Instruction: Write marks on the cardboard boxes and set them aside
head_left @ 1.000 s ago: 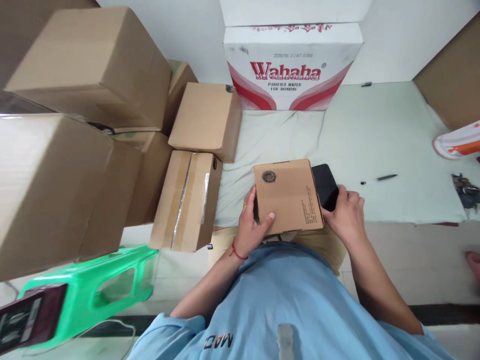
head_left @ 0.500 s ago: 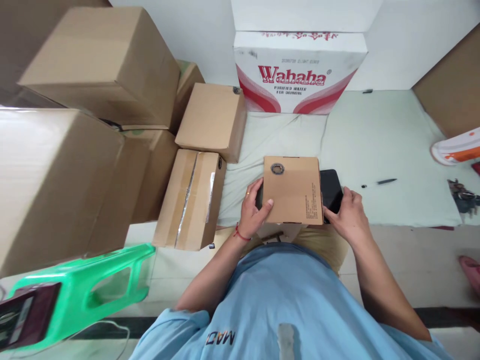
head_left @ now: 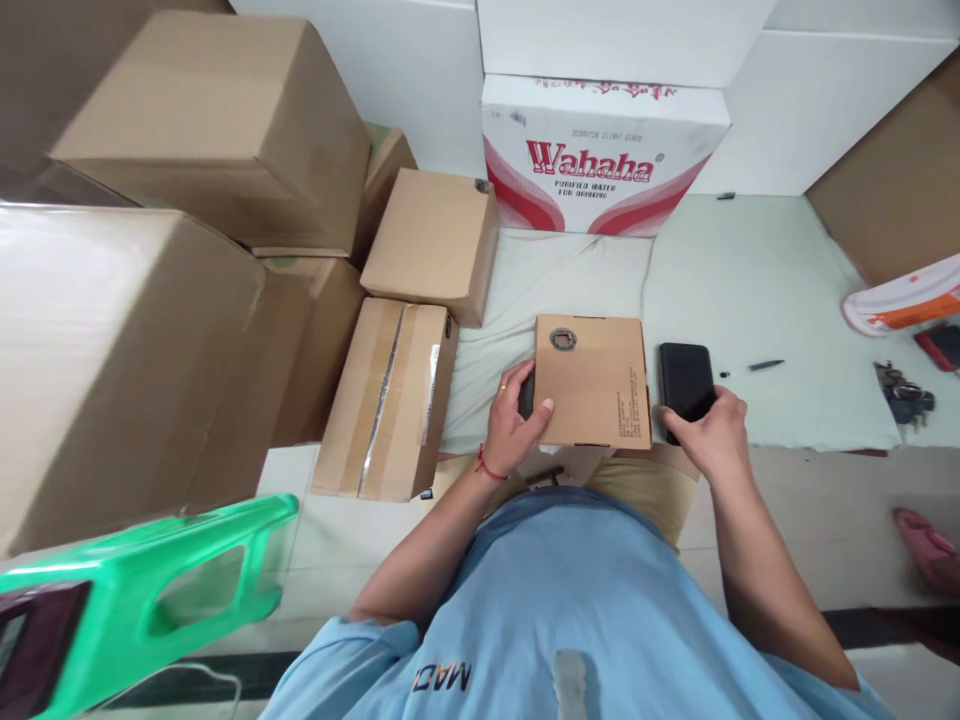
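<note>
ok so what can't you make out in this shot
All in the head view:
Small brown cardboard box: its fine print is too small and blurred to read.
Narrow dark item at the box's left side: partly hidden by the left hand, so unclear.
Flat black rectangular object: near end partly covered by the right hand.
Dark maroon object: cut off by the left edge.

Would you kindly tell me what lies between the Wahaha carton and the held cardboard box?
The head view shows creased pale cloth between the Wahaha carton and the held cardboard box.

The held box [head_left: 592, 385] is smooth, matt cardboard.
</note>
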Tool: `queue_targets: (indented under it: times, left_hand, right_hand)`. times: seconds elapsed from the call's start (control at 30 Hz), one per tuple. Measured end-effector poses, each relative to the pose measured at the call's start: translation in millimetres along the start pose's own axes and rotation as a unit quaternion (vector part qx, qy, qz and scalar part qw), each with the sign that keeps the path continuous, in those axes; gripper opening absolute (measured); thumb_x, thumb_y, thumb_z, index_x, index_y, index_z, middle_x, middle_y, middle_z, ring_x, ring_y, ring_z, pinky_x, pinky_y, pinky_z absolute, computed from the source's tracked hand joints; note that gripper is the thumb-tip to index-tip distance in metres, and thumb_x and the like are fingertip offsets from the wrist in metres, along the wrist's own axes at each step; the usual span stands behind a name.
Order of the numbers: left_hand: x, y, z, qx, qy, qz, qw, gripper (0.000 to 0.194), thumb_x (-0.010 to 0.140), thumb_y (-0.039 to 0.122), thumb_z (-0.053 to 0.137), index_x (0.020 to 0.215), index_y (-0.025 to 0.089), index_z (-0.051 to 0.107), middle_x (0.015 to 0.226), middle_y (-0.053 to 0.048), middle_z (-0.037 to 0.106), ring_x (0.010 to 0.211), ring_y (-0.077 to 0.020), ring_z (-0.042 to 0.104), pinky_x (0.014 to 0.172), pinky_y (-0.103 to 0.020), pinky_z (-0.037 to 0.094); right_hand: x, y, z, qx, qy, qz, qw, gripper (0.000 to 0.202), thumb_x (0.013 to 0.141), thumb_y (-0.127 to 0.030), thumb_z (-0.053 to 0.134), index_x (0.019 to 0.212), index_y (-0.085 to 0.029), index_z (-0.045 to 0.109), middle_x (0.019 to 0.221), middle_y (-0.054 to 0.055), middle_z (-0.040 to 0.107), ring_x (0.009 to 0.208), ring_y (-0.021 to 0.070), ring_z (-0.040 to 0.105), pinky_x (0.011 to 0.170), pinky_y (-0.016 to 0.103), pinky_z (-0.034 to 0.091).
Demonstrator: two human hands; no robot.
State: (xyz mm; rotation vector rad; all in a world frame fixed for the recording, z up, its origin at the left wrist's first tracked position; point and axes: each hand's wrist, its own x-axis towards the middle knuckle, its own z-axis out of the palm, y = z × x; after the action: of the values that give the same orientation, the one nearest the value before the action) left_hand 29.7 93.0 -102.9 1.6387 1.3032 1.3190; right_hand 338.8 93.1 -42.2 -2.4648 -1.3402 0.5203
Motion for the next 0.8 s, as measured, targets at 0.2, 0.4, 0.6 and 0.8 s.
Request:
queue_targets:
  times: [0.2, 0.4, 0.6, 0.8]
  left_hand:
    - [0.7, -0.3, 1.8, -0.006, 0.007, 0.005, 1.0, 0.055, 0.105, 0.049, 0.066, 0.152, 0.022, 0.058, 0.149, -0.017, 0.065, 0.14, -0.0331, 0.062, 0.121, -0.056, 0.051]
    - [0.9, -3.0, 1.4, -0.004, 0.002, 0.007, 1.0, 0.056, 0.105, 0.052, 0.065, 0.152, 0.022, 0.057, 0.148, -0.017, 0.063, 0.141, -0.0331, 0.061, 0.122, -0.057, 0.049]
    - [1.5, -2.7, 1.0, -0.008, -0.005, 0.008, 1.0, 0.057, 0.106, 0.055, 0.061, 0.152, 0.023, 0.057, 0.147, -0.017, 0.063, 0.139, -0.0334, 0.062, 0.12, -0.055, 0.051]
    - [1.9, -3.0, 2.9, -0.012, 0.005, 0.011, 1.0, 0.06, 0.106, 0.06, 0.058, 0.152, 0.022, 0.058, 0.147, -0.017, 0.064, 0.138, -0.0347, 0.062, 0.12, -0.055, 0.05]
  right_hand:
    - [-28.9, -16.9, -14.7, 0.148, 0.081, -0.023, 0.985, 0.089, 0.062, -0.062, 0.08, 0.135, -0.017, 0.056, 0.137, 0.02, 0.064, 0.125, 0.0384, 0.065, 0.115, 0.062, 0.05]
    - [-89.2, -95.9, 19.4, 0.201, 0.078, -0.178, 0.96, 0.082, 0.073, -0.055, 0.082, 0.141, -0.021, 0.05, 0.132, 0.014, 0.062, 0.121, 0.0328, 0.065, 0.107, 0.057, 0.057]
    - [-103.7, -126.5, 51.9, 0.163, 0.116, -0.218, 0.955, 0.084, 0.076, -0.041, 0.082, 0.147, -0.022, 0.042, 0.137, 0.016, 0.055, 0.131, 0.0358, 0.059, 0.112, 0.06, 0.054]
    - [-105.1, -124.2, 48.8, 0.158, 0.084, -0.218, 0.959, 0.083, 0.079, -0.042, 0.08, 0.149, -0.024, 0.038, 0.139, 0.017, 0.052, 0.135, 0.0387, 0.055, 0.11, 0.061, 0.056]
